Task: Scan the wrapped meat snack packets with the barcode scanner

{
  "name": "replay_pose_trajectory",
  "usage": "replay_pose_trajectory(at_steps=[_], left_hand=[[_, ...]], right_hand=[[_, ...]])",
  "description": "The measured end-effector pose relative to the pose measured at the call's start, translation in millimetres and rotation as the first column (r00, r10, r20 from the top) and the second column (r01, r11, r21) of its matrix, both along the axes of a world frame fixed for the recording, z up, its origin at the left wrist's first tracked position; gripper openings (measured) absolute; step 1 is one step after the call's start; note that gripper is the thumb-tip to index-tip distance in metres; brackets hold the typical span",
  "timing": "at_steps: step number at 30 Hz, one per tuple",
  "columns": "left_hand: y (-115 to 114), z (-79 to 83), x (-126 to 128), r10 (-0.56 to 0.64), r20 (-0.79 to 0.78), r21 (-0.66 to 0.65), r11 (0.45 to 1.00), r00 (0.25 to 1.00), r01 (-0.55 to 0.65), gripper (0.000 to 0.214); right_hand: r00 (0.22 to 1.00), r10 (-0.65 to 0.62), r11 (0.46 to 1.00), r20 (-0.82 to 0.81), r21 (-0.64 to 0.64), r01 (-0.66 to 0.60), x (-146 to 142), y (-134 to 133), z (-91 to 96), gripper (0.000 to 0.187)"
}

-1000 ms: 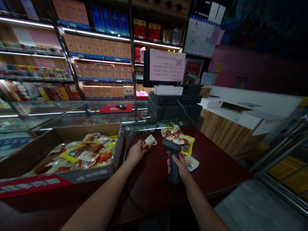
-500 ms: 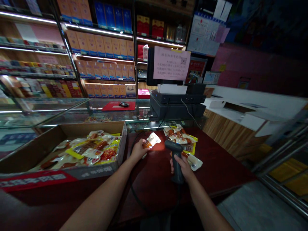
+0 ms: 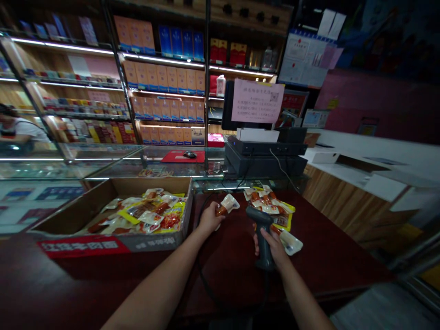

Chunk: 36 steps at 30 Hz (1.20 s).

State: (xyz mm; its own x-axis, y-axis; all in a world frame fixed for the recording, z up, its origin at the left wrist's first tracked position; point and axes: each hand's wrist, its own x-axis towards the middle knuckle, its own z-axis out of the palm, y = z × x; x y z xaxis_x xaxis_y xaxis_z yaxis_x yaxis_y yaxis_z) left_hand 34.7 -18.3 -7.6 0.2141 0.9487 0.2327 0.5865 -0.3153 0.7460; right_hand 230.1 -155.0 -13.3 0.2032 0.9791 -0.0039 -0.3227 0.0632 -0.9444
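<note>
My left hand (image 3: 208, 218) is closed on a small snack packet (image 3: 227, 204) with a red sausage inside, held just above the dark red counter (image 3: 330, 256). My right hand (image 3: 273, 244) grips the handle of a black barcode scanner (image 3: 261, 227), whose head points left toward the packet. A pile of similar snack packets (image 3: 271, 204) lies on the counter just behind and to the right of the scanner. A cardboard box (image 3: 113, 240) to the left holds several more packets.
A cash register with a monitor and a pink paper notice (image 3: 257, 101) stands behind the counter. Glass display cases (image 3: 103, 160) run to the left, with a red mouse pad and mouse (image 3: 188, 155) on top. Lit shelves of boxed goods fill the back wall. A person (image 3: 17, 130) is at far left.
The scanner's light shone on the packet half a second ago and is off now. The view has turned left, so everything sits further right; both hands keep their hold.
</note>
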Motion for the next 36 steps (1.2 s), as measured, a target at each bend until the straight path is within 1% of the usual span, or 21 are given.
replay_pose_trajectory(at_steps=[2,5,7,9,10,12,15,17,19,20,22,25,27,29,31,32,34,36], left_hand=[[-10,21.3,-1,0.028,-0.046,0.036,0.999,0.999,-0.027,0.033],[-24,57.5,-12,0.061,-0.045,0.122,0.991,0.997,-0.055,0.031],[-31,77.6,-29,0.113,-0.034,0.182,0.978,0.993,-0.105,0.034],[-35,91.2,-54,0.205,-0.029,0.234,0.953,0.978,-0.193,0.037],[-36,95.3,-69,0.259,-0.028,0.251,0.937,0.966,-0.244,0.038],[-34,98.6,-100,0.375,-0.026,0.277,0.894,0.927,-0.353,0.038],[-29,95.3,-139,0.538,-0.054,0.339,0.803,0.841,-0.491,0.046],[-27,91.3,-154,0.628,-0.092,0.396,0.735,0.773,-0.551,0.050],[-28,88.1,-160,0.682,-0.118,0.441,0.688,0.722,-0.577,0.052],[-29,87.0,-160,0.691,-0.121,0.458,0.676,0.712,-0.578,0.052],[-31,85.4,-155,0.682,-0.113,0.475,0.676,0.723,-0.563,0.051],[-33,82.8,-138,0.624,-0.073,0.489,0.702,0.778,-0.517,0.047],[-34,79.8,-122,0.546,-0.028,0.500,0.733,0.838,-0.461,0.044],[-36,75.0,-100,0.412,0.012,0.494,0.790,0.911,-0.364,0.041],[-38,68.2,-73,0.234,0.034,0.463,0.858,0.972,-0.223,0.039],[-40,63.9,-59,0.142,0.044,0.432,0.890,0.989,-0.147,0.038],[-41,54.1,-27,-0.015,0.088,0.319,0.948,0.996,-0.014,0.040],[-38,43.5,6,-0.117,0.182,0.118,0.988,0.976,0.097,0.040]], right_hand=[[1.000,0.001,1.000,-0.027,-0.003,-0.001,-4,-1,4.1,0.038],[0.997,0.017,1.000,-0.079,-0.015,-0.018,-16,-2,12.4,0.039],[0.994,0.059,0.998,-0.094,-0.032,-0.062,-29,-1,19.0,0.039],[0.986,0.128,0.991,-0.103,-0.013,-0.130,-44,3,26.1,0.039],[0.980,0.170,0.985,-0.103,0.009,-0.170,-52,5,29.8,0.039],[0.963,0.253,0.967,-0.090,0.057,-0.248,-69,11,36.8,0.040],[0.939,0.339,0.938,-0.062,0.097,-0.332,-91,19,45.3,0.047],[0.927,0.370,0.926,-0.056,0.103,-0.364,-102,23,49.0,0.049],[0.918,0.392,0.917,-0.056,0.102,-0.385,-110,25,51.4,0.049],[0.914,0.401,0.913,-0.058,0.103,-0.394,-113,25,52.1,0.048],[0.910,0.410,0.909,-0.059,0.110,-0.402,-115,25,52.3,0.046],[0.924,0.379,0.922,-0.059,0.112,-0.371,-111,24,49.2,0.044],[0.943,0.329,0.940,-0.051,0.108,-0.322,-103,23,44.4,0.044],[0.966,0.257,0.962,-0.033,0.108,-0.252,-89,21,37.7,0.043],[0.987,0.158,0.982,-0.013,0.105,-0.155,-70,18,29.9,0.041],[0.995,0.099,0.990,-0.007,0.105,-0.098,-59,16,26.0,0.040],[1.000,-0.023,0.993,0.001,0.117,0.022,-37,11,18.5,0.038],[0.989,-0.142,0.979,-0.030,0.147,0.145,-17,7,12.0,0.035]])
